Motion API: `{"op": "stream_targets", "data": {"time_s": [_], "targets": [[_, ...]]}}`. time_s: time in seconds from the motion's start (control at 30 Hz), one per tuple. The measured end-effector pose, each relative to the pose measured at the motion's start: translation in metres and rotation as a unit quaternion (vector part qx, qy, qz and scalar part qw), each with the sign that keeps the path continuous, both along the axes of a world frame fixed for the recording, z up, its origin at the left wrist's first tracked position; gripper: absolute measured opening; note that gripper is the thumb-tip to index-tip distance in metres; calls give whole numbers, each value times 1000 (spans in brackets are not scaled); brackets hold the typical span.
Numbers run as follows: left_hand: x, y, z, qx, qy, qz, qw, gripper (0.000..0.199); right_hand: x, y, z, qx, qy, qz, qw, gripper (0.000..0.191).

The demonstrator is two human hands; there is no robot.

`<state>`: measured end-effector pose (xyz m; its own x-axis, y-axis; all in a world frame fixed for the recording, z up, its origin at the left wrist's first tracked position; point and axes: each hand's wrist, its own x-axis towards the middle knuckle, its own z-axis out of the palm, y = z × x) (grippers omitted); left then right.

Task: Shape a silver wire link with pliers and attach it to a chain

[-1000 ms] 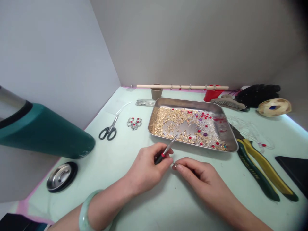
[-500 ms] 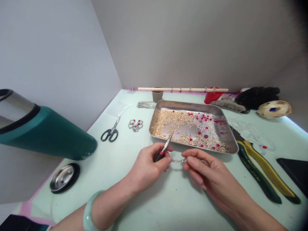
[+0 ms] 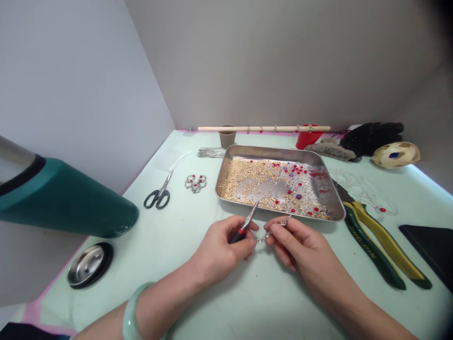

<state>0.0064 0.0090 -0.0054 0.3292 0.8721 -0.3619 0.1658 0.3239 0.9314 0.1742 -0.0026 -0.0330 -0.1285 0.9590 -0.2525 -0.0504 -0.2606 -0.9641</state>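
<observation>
The steel tray (image 3: 327, 182) on the pale mint desk (image 3: 184, 236) is silver, strewn with gold beads (image 3: 240, 177) and scattered red and purple ones. Left of the tray lie black-handled scissors (image 3: 159, 193); right of it, pliers (image 3: 378, 245) with dark green and yellow grips. Nearer than the tray, a thin tool (image 3: 244, 227) is black with a red band, and far left of the tray a bottle (image 3: 67, 200) is teal.
</observation>
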Motion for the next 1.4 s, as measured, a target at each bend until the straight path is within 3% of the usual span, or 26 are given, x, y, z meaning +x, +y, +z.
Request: {"op": "stream_targets", "data": {"time_s": [0.3, 0.57, 0.73, 0.87, 1.07, 1.27, 1.4], "targets": [[1, 0, 2, -29, -46, 16, 998, 23, -1, -2, 5, 4, -10, 54, 998, 19], [2, -2, -1, 26, -17, -18, 999, 20, -2, -4, 2, 13, -21, 75, 997, 21], [-2, 1, -1, 75, 33, 15, 997, 23, -1, -5, 1, -9, 3, 139, 990, 26], [-3, 3, 1, 76, -3, 29, 997, 21, -3, -8, 4, -2, -14, 166, 986, 27], [-3, 3, 5, 49, -24, 53, 997, 18, -3, -9, 8, 23, -83, 169, 982, 22], [-4, 4, 4, 43, -30, 72, 996, 14, -3, -8, 7, -31, -28, 155, 987, 36], [-7, 6, 3, 48, -38, 84, 995, 15, -2, -7, 5, -44, -11, 146, 988, 34]]}}
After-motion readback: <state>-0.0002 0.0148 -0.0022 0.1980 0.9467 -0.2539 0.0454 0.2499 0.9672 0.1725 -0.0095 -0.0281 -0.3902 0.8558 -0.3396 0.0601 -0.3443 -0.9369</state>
